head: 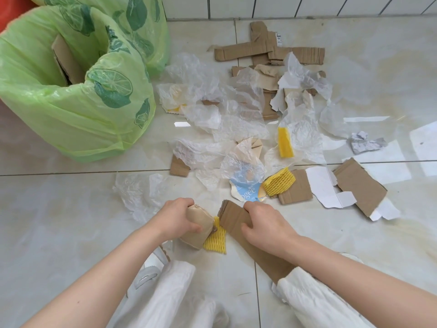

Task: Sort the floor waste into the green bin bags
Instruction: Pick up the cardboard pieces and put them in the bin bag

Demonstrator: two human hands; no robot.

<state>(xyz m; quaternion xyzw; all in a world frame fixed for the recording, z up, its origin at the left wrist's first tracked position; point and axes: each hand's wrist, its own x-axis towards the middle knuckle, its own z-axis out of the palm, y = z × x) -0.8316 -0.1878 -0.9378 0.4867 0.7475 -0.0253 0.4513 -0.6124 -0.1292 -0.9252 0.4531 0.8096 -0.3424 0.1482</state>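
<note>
Here, left hand grip curled round beige packet, right hand grasping cardboard strip

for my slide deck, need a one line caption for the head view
Left hand grips a tan paper wad, right hand a brown cardboard strip, near the green bin bag.

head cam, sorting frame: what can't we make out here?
- Rear green bag: contents hidden by its own wall and the top edge.
- Long cardboard strip: near end hidden under the trouser leg.
- Left hand grip: fingertips hidden behind the brown wad.
- Label on the far cardboard: too small to read.
</note>
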